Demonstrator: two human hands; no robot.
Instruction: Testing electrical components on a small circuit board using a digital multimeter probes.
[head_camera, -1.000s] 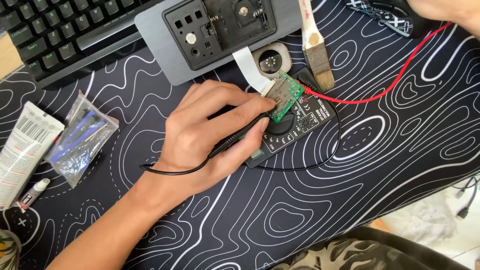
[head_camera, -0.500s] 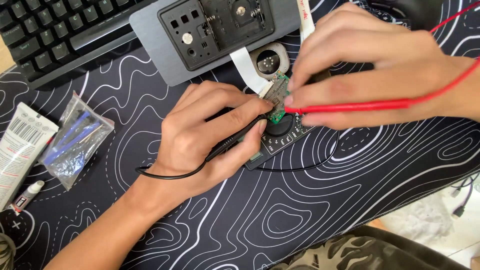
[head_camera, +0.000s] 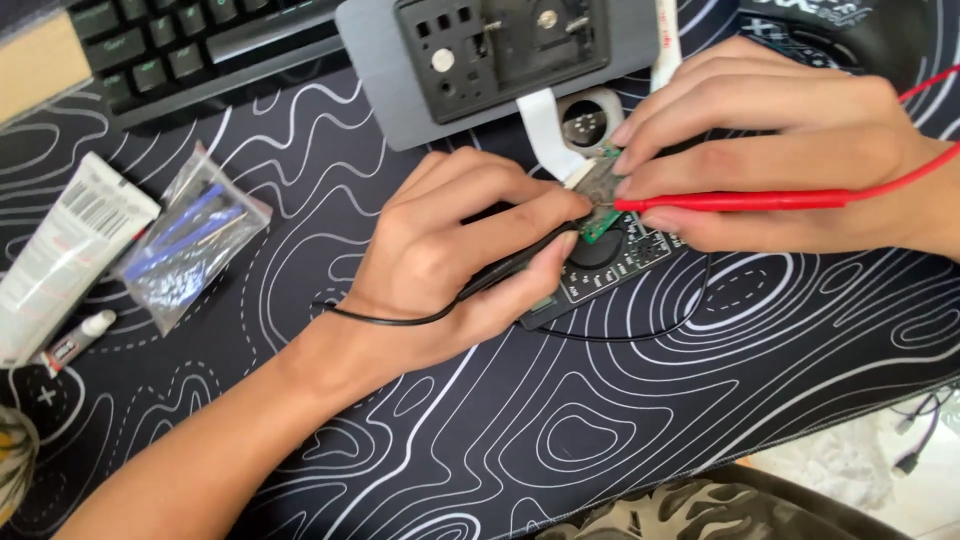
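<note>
- A forearm enters from 7 o'clock and crosses the black worktop mat (head_camera: 560, 440) with its white contour lines.
- The left hand (head_camera: 450, 250), fingers narrowed, pinches a black probe (head_camera: 515, 262) whose thin lead loops back past the wrist; its tip points toward 2 o'clock.
- Just beyond the fingertips, at centre, a small green circuit board (head_camera: 597, 200) rests over a black multimeter (head_camera: 610, 265), a white ribbon cable (head_camera: 545, 135) running off it toward 11 o'clock.
- The right hand (head_camera: 770, 150), coming in from 3 o'clock, is closed on a red probe (head_camera: 740, 201) lying along the 3-to-9 line, tip touching the board.
- Both probe tips meet the board from opposite sides, the two hands about equally near it.
- At 9 o'clock lie a clear bag of blue tools (head_camera: 185, 245) and a white tube (head_camera: 65, 255); at 12 o'clock, a grey opened device (head_camera: 400, 80) and a keyboard (head_camera: 180, 50).
</note>
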